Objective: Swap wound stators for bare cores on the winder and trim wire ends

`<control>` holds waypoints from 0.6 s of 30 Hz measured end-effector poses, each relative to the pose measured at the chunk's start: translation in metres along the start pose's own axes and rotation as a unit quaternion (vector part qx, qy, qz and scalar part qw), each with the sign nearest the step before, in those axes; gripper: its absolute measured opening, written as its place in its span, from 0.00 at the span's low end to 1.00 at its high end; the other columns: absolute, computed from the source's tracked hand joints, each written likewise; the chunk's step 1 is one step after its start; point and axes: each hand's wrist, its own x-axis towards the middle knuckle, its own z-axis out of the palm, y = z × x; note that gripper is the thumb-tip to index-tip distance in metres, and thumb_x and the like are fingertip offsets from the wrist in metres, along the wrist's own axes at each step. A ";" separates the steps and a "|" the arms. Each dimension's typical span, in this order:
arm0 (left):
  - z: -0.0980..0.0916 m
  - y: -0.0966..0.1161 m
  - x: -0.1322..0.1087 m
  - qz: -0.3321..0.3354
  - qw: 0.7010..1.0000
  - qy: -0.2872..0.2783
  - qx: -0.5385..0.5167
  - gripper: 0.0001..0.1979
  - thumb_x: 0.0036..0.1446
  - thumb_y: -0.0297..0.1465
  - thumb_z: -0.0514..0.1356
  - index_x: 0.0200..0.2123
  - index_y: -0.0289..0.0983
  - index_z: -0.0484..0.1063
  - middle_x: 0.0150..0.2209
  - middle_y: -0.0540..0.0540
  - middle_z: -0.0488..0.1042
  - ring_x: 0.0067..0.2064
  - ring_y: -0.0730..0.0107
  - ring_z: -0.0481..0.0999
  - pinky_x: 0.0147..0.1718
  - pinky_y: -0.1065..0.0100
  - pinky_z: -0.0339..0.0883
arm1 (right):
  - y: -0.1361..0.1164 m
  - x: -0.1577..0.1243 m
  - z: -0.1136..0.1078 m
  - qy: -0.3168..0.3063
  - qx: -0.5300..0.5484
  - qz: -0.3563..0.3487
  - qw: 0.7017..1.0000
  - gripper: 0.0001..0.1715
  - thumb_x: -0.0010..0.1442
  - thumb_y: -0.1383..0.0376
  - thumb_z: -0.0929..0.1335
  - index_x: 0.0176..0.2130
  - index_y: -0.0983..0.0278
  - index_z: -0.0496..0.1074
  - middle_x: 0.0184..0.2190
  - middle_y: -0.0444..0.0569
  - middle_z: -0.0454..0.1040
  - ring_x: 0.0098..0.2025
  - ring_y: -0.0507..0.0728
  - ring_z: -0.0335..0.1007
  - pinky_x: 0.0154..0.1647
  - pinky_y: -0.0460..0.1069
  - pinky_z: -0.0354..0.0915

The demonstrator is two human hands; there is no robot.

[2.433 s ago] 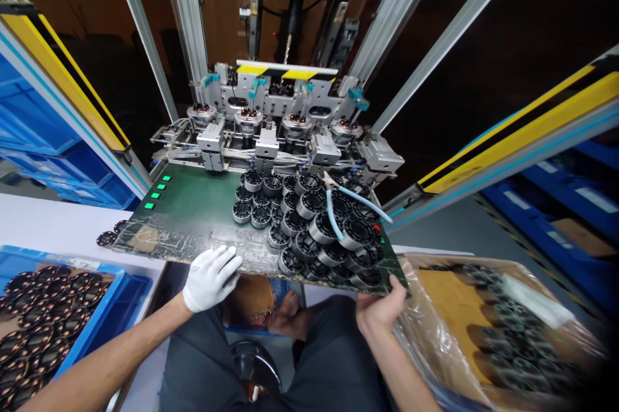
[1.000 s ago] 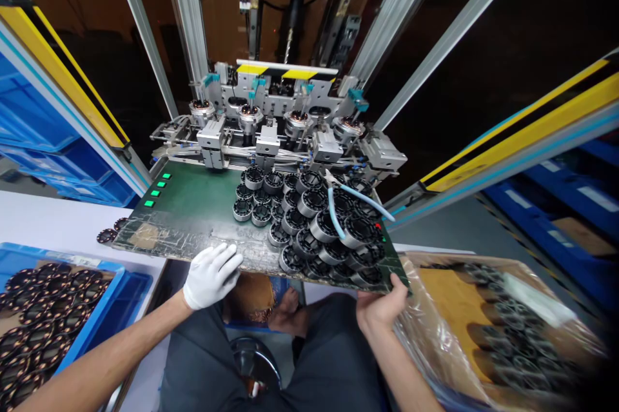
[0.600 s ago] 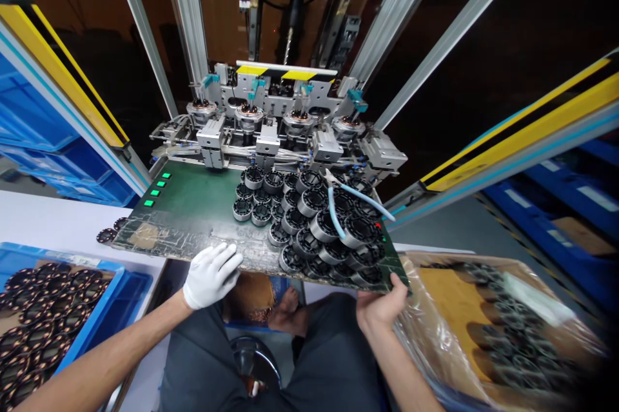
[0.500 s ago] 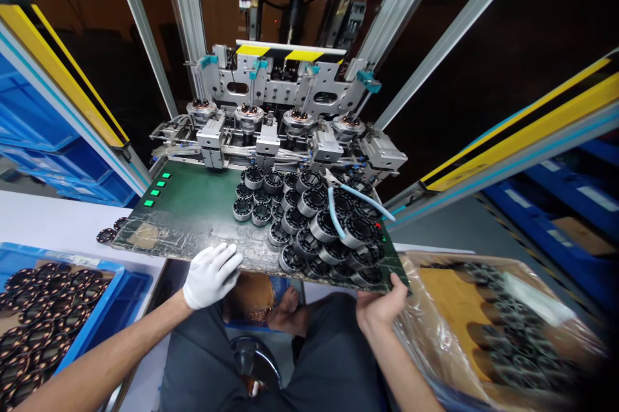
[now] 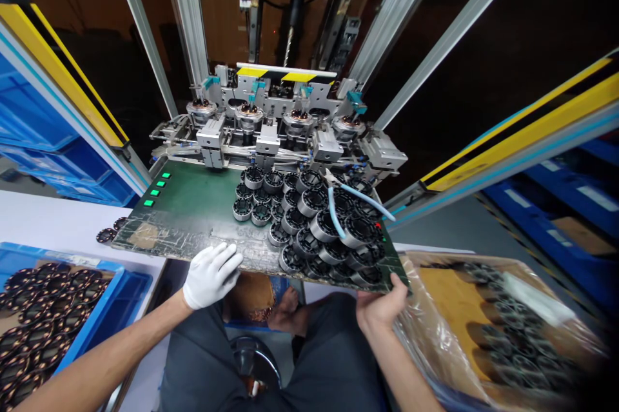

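My left hand [image 5: 210, 276], in a white glove, lies flat with fingers spread on the front edge of a green work plate [image 5: 193, 206]. My bare right hand [image 5: 380, 309] grips the plate's front right corner, thumb on top. A heap of black and silver stator rings [image 5: 314, 225] covers the plate's right half. Blue-handled pliers [image 5: 348, 199] lie on top of the heap. Behind the plate stands a machine fixture [image 5: 280, 122] holding a row of copper-wound stators, with a yellow-and-black striped head over it.
A blue bin [image 5: 120, 302] at the lower left holds several copper-wound stators [image 5: 33, 328]. A plastic-lined cardboard box [image 5: 483, 322] of rings sits at the lower right. Green lit buttons [image 5: 157, 193] line the plate's left edge. Yellow-striped guard bars flank both sides.
The machine's striped head rose half a second ago and has come back down over the fixture. Both hands have stayed where they were.
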 end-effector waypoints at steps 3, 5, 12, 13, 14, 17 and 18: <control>0.000 0.000 -0.001 0.001 1.000 0.000 0.000 0.15 0.72 0.31 0.65 0.60 0.42 0.81 0.58 0.41 0.86 0.60 0.51 0.85 0.58 0.53 0.75 | 0.000 0.000 0.000 0.001 -0.001 -0.004 1.000 0.24 0.52 0.54 0.77 0.47 0.60 0.84 0.50 0.49 0.88 0.47 0.62 0.87 0.34 0.51 0.84; 0.000 0.000 -0.001 -0.001 1.000 -0.003 0.000 0.15 0.72 0.31 0.65 0.60 0.43 0.81 0.58 0.41 0.86 0.60 0.51 0.85 0.59 0.53 0.75 | 0.000 0.000 0.000 -0.002 0.004 0.001 1.000 0.25 0.51 0.54 0.77 0.47 0.61 0.84 0.50 0.49 0.88 0.49 0.61 0.87 0.36 0.50 0.84; 0.001 0.000 -0.001 0.001 1.000 -0.002 0.003 0.16 0.70 0.31 0.66 0.60 0.43 0.81 0.58 0.41 0.86 0.60 0.51 0.85 0.58 0.53 0.76 | 0.001 0.002 -0.003 -0.019 -0.003 0.010 1.000 0.25 0.51 0.53 0.77 0.48 0.60 0.82 0.44 0.46 0.88 0.53 0.58 0.85 0.38 0.47 0.82; 0.001 0.000 -0.001 0.001 1.000 -0.002 0.002 0.16 0.71 0.31 0.66 0.60 0.43 0.81 0.58 0.41 0.86 0.60 0.51 0.85 0.58 0.53 0.75 | 0.000 0.002 -0.003 -0.018 -0.002 0.013 1.000 0.25 0.51 0.53 0.77 0.47 0.60 0.82 0.44 0.46 0.88 0.52 0.58 0.85 0.38 0.47 0.82; 0.001 0.000 -0.001 0.001 1.000 -0.002 0.002 0.16 0.71 0.31 0.66 0.60 0.43 0.81 0.58 0.41 0.86 0.60 0.51 0.85 0.58 0.53 0.75 | 0.000 0.002 -0.003 -0.015 -0.001 0.018 1.000 0.25 0.51 0.53 0.77 0.47 0.60 0.82 0.44 0.46 0.88 0.52 0.58 0.86 0.38 0.47 0.82; 0.001 0.000 -0.001 0.001 1.000 -0.002 0.000 0.16 0.71 0.30 0.66 0.60 0.42 0.81 0.58 0.41 0.86 0.60 0.51 0.85 0.58 0.53 0.75 | -0.002 0.000 0.000 0.002 0.008 0.028 1.000 0.23 0.52 0.55 0.77 0.46 0.61 0.83 0.46 0.47 0.88 0.49 0.58 0.86 0.35 0.48 0.82; 0.001 0.000 -0.001 0.001 1.000 -0.003 -0.001 0.16 0.71 0.30 0.66 0.60 0.42 0.81 0.58 0.41 0.86 0.60 0.51 0.85 0.58 0.53 0.75 | -0.002 -0.001 0.001 0.006 0.011 0.028 1.000 0.23 0.52 0.55 0.77 0.46 0.61 0.84 0.47 0.47 0.88 0.48 0.58 0.86 0.34 0.48 0.82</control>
